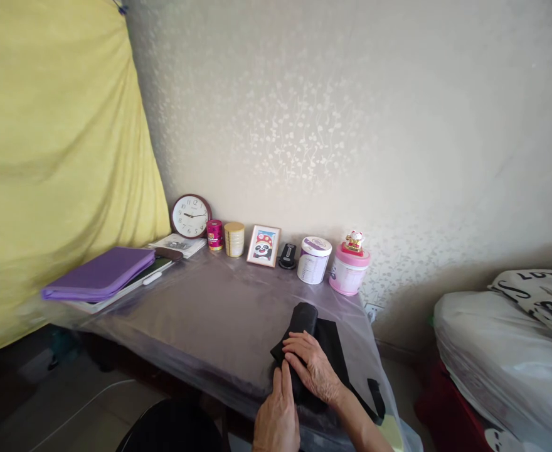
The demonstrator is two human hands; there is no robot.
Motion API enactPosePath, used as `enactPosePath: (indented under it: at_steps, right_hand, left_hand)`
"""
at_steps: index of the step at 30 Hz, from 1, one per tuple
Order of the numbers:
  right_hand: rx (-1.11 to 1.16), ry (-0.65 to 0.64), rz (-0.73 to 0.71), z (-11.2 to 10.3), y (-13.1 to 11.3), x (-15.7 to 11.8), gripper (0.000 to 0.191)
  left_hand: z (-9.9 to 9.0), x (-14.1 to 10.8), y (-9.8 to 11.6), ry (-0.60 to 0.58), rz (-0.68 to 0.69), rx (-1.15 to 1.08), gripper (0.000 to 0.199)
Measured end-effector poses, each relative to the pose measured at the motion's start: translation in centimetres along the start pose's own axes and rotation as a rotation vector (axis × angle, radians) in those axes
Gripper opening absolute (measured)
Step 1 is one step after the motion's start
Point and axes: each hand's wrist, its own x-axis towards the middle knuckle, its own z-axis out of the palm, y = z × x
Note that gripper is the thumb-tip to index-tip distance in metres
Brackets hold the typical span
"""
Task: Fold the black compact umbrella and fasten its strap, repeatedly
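Note:
A black rolled cloth bundle (304, 317) lies lengthwise near the front right of the table. Flat black cloth (333, 345) spreads out under its right side, and a black strap (376, 398) trails from that cloth towards the table edge. My right hand (311, 364) is draped over the bundle, its fingers bent across the top. At the near left side, my left hand (278, 411) presses against the bundle with its fingers close together; its thumb lies towards the bundle's near end. My hands hide much of the roll's lower part.
Along the wall stand a clock (191, 216), a pink can (214, 235), a beige canister (234, 240), a framed panda picture (263, 246), a black device (288, 256) and two white tubs (313, 260). A purple folder (100, 273) rests left; a plastic-covered pile (487, 339) stands right.

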Motion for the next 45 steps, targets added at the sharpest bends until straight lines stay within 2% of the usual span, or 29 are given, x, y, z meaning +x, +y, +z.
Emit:
enactPosePath:
  at_steps: [3,10,14,18,21,25,29,33,37,41,45]
  right_hand:
    - [-0.060,-0.032,0.028,0.1,1.2,1.4,0.030]
    - [-0.190,-0.065,0.054,0.3,4.5,4.7,0.031]
    - [-0.234,-0.047,0.118,0.6,6.4,6.4,0.033]
    - [-0.294,0.075,0.263,0.2,7.6,7.2,0.029]
    - [-0.350,0.215,0.411,-1.1,8.4,6.0,0.031]
    - [-0.310,0.377,0.592,-3.5,9.1,2.0,0.035]
    - [-0.223,0.334,0.659,-4.6,8.5,-2.3,0.035]
    - [-0.121,0.272,0.702,-4.0,6.7,-4.3,0.035]
    - [-0.129,0.247,0.726,-3.3,5.2,-4.6,0.035]
    - [-0.165,0.201,0.711,-3.1,4.7,-4.4,0.035]
    - [-0.071,0.214,0.688,-3.3,4.4,-3.5,0.035]
  left_hand:
    - [0.1,0.1,-0.1,-0.011,-0.015,-0.024,0.062]
    - [1.6,0.8,-0.9,-0.022,-0.017,-0.063,0.066]
    - [0.9,0.6,-0.6,-0.043,-0.027,-0.072,0.068]
    - [-0.2,0.3,0.1,-0.075,-0.062,-0.039,0.068]
    - [-0.4,0.2,0.3,-0.066,-0.056,-0.025,0.066]
    - [0.1,0.1,0.0,-0.001,-0.019,-0.014,0.062]
    - [0.5,-0.1,-0.3,0.029,0.017,-0.019,0.060]
    - [0.5,-0.3,-0.3,0.063,0.031,-0.024,0.060]
    - [0.4,-0.2,-0.2,0.056,0.020,-0.022,0.060]
    - [0.3,-0.2,-0.1,0.043,0.022,-0.014,0.062]
    - [0.1,-0.2,0.0,0.034,0.010,-0.010,0.063]
